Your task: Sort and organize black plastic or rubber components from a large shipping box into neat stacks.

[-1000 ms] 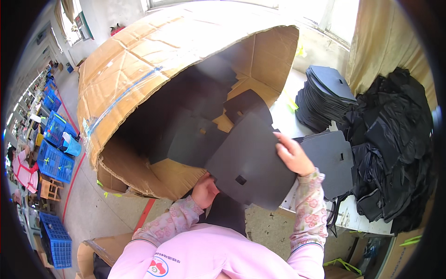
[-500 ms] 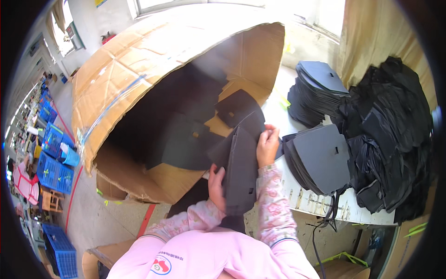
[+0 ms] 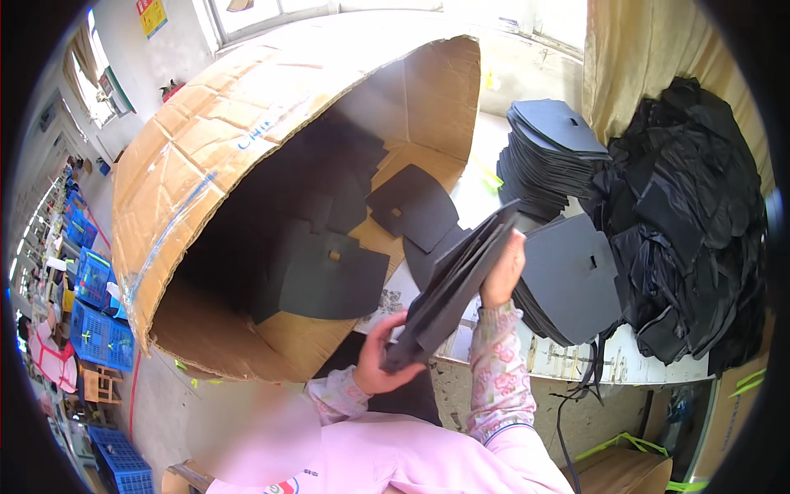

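A small stack of flat dark grey panels (image 3: 453, 292) is held tilted between both hands, its layered edges facing up. My left hand (image 3: 385, 358) grips the lower left end, thumb and fingers around it. At the upper right end, my right hand (image 3: 504, 272) is closed against the panels' side. Beyond them, a large cardboard box (image 3: 218, 156) lies open toward me. Loose panels (image 3: 333, 280) with small rectangular slots lie in it, and another slotted panel (image 3: 411, 206) rests near its mouth. Just right of my right hand sits a fanned stack of panels (image 3: 568, 276).
A taller stack of panels (image 3: 551, 152) stands farther back on the white table (image 3: 568, 362). A heap of black fabric (image 3: 683, 222) covers the table's right side. Black straps (image 3: 588, 370) hang over its front edge. Blue crates (image 3: 103, 333) stand far left.
The held panels have swung from nearly upright to a slant, with their layered edges now showing. My right hand has moved up and right; my left hand grips the lower end. The view has shifted slightly.
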Motion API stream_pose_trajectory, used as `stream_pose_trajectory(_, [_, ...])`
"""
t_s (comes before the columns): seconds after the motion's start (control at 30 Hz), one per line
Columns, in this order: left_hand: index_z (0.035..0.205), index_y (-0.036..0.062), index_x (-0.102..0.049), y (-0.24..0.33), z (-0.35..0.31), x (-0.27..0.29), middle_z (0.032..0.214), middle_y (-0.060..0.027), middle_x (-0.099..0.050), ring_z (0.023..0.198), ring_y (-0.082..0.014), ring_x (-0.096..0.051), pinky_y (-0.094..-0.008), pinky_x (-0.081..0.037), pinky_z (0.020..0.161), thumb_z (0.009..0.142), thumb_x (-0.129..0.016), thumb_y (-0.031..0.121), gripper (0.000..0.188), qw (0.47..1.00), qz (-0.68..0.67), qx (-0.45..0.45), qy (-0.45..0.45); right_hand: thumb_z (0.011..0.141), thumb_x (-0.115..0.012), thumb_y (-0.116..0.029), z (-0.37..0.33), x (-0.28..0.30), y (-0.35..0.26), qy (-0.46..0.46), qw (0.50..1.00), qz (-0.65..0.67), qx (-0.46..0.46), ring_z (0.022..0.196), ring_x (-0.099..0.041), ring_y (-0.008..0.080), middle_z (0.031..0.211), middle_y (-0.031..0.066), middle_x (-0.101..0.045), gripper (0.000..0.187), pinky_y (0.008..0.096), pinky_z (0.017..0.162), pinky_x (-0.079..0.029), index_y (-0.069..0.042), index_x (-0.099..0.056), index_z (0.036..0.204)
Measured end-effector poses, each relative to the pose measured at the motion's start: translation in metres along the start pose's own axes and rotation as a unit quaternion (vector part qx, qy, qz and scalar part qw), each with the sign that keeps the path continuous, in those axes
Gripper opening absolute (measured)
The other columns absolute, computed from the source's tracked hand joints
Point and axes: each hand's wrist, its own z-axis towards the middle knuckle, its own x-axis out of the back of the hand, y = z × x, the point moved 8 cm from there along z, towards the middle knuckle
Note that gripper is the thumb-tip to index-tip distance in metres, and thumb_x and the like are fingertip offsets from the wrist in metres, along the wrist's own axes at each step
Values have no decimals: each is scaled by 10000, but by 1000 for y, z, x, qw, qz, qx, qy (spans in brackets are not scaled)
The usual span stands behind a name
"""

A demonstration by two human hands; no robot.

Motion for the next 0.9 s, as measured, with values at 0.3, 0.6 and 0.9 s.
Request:
stream_pose_trajectory(0.3, [1450,1,-161,-54,0,21,1401,-169,-342,1322,-278,-348,-400,-225,1116,742,-797,144,962,991,-80,100,36,999,-289,-547,-53,40,-7,-88,993,-70,21,1093,-517,199,1177,105,-569,682,319,967,-370,41,-473,1292])
stream_pose_trajectory(0.6, [1395,17,-308,-95,-41,6,1299,-128,-455,1198,-235,-473,-374,-357,1043,775,-758,75,768,979,-55,175,93,826,-719,-157,-94,33,-8,-254,963,-37,-84,1249,-411,213,1346,113,-439,822,340,1051,-315,-18,-216,1462])
stream_pose_trajectory(0.9, [1304,37,-430,-14,50,19,1235,-97,-563,1126,-213,-557,-386,-402,1019,931,-570,148,414,899,-381,149,155,693,-787,-51,-85,13,-173,-301,912,-219,174,874,-609,274,951,147,-642,425,356,752,-488,-9,-630,1085])
